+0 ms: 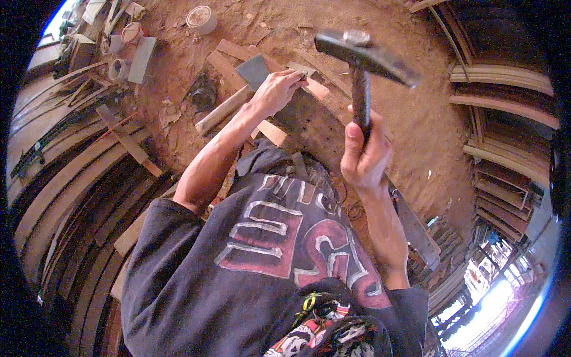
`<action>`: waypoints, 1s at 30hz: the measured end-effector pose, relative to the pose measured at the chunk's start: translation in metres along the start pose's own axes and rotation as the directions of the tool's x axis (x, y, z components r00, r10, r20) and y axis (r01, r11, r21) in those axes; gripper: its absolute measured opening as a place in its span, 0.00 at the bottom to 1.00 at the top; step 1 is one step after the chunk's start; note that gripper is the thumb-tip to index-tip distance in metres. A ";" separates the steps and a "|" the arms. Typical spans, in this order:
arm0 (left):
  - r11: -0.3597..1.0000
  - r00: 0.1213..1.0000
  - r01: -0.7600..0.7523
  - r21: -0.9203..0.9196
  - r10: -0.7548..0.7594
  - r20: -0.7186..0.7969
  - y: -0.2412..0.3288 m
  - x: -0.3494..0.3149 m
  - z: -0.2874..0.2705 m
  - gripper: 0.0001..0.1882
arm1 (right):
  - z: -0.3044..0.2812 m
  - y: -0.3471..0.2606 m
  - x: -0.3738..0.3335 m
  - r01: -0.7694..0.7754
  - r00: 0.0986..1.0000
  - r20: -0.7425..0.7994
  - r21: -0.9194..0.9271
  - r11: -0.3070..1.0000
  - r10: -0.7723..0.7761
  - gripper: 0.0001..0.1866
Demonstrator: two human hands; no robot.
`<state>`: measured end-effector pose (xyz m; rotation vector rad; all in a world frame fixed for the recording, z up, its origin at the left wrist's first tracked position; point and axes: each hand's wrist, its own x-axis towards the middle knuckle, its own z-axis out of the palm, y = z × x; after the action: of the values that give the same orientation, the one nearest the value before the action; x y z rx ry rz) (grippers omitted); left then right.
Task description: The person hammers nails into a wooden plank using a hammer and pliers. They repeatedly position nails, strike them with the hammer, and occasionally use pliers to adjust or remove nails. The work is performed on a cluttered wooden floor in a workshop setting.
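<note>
My right hand [366,156] is wrapped round the dark handle of a hammer [360,89]. The hammer is raised, its metal head at the top and slightly blurred. My left hand [275,95] is closed in a pinch, low over pieces of wood. A small dark thing shows at its fingertips, too small to name. Under and beside that hand lies a wide dark wooden board [312,122], with a paler wood strip [316,89] close to the fingertips. A flat grey piece [253,72] and a round wooden handle [223,111] lie left of the hand.
Long boards are stacked at the left [65,178] and on racks at the right [505,113]. A white bucket [201,19] and several smaller containers stand on the brown dirt floor [416,131] at the far left. A saw-like flat blade [416,229] lies beside my right forearm.
</note>
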<state>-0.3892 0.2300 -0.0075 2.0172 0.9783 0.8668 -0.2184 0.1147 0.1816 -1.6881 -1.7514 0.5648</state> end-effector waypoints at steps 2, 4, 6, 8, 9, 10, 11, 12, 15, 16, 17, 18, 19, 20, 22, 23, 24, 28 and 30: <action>1.000 1.000 -0.023 -0.001 0.023 -0.005 0.007 0.003 -0.002 0.06 | 0.010 0.028 -0.002 -0.075 0.983 0.148 -0.218 0.973 0.109 0.17; 1.000 1.000 0.012 -0.025 -0.012 0.006 0.006 0.001 -0.002 0.06 | 0.007 0.036 0.002 -0.110 0.940 0.255 -0.398 0.911 0.225 0.16; 0.999 1.000 0.016 -0.043 -0.016 0.000 0.004 0.000 -0.002 0.06 | -0.003 0.014 0.009 -0.076 0.977 0.175 -0.260 0.963 0.124 0.17; 0.998 1.000 -0.019 -0.054 0.018 -0.017 0.003 0.000 -0.001 0.05 | -0.004 0.001 0.005 -0.008 0.999 0.041 -0.129 0.992 0.014 0.17; 0.999 1.000 -0.004 -0.046 0.005 0.001 0.002 0.000 0.000 0.06 | -0.002 -0.001 0.004 0.060 0.997 -0.048 -0.080 0.995 -0.064 0.17; 0.999 1.000 0.009 -0.037 -0.009 0.019 0.001 0.000 0.000 0.06 | 0.005 0.003 0.001 0.071 0.993 -0.088 -0.054 0.996 -0.076 0.18; 1.000 0.999 0.014 -0.026 -0.014 0.030 0.002 0.004 -0.001 0.06 | 0.010 0.010 0.000 0.094 0.986 -0.134 -0.033 0.995 -0.097 0.18; 1.000 1.000 0.002 -0.026 -0.002 0.027 0.004 0.006 -0.003 0.06 | 0.014 0.020 0.004 0.031 0.999 0.030 -0.207 0.978 -0.025 0.17; 1.000 1.000 0.003 -0.016 -0.003 0.021 0.006 0.003 -0.005 0.07 | -0.003 0.015 0.014 -0.188 0.887 0.313 -0.426 0.885 0.339 0.16; 1.000 1.000 0.014 -0.010 -0.014 0.015 0.004 0.003 -0.004 0.07 | -0.003 0.019 0.008 -0.112 0.952 0.230 -0.356 0.928 0.204 0.16; 1.000 1.000 0.022 -0.015 -0.022 0.012 0.004 0.003 -0.003 0.08 | -0.003 0.013 0.005 -0.113 0.975 0.158 -0.244 0.963 0.155 0.16; 1.000 1.000 0.013 -0.006 -0.013 0.005 0.005 0.003 -0.001 0.08 | -0.002 0.002 0.004 -0.102 0.991 0.078 -0.130 0.986 0.113 0.16; 1.000 1.000 0.005 0.003 -0.005 -0.001 0.005 0.003 0.000 0.08 | -0.001 -0.003 0.004 -0.079 0.997 -0.007 -0.016 0.997 0.079 0.16; 1.000 1.000 -0.007 0.017 0.007 -0.009 0.005 0.004 0.000 0.09 | 0.000 -0.001 0.002 -0.072 0.996 -0.043 0.033 0.997 0.074 0.17; 1.000 0.999 0.014 0.017 -0.013 -0.049 0.018 0.006 -0.005 0.10 | 0.001 0.021 -0.010 -0.134 0.991 -0.021 0.051 0.990 0.135 0.17; 1.000 0.997 0.025 0.017 -0.023 -0.070 0.022 0.006 -0.006 0.10 | 0.001 0.035 -0.019 -0.165 0.986 -0.008 0.059 0.985 0.166 0.18; 0.999 0.996 0.036 0.034 -0.033 -0.078 0.022 0.006 -0.006 0.10 | -0.001 0.043 -0.028 -0.211 0.977 0.044 0.112 0.971 0.208 0.20; 0.944 0.938 0.329 -0.013 -0.328 -0.115 0.015 0.013 -0.003 0.12 | 0.011 0.105 -0.096 -0.372 0.924 0.057 -0.091 0.924 0.378 0.25; 0.887 0.870 0.446 -0.124 -0.462 -0.172 0.017 0.022 -0.012 0.13 | 0.015 0.117 -0.125 -0.508 0.852 0.082 -0.108 0.855 0.517 0.29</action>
<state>-0.3823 0.2443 0.0183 1.5519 1.4351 0.8340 -0.1481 0.0033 0.0719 -2.2410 -1.3946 0.8391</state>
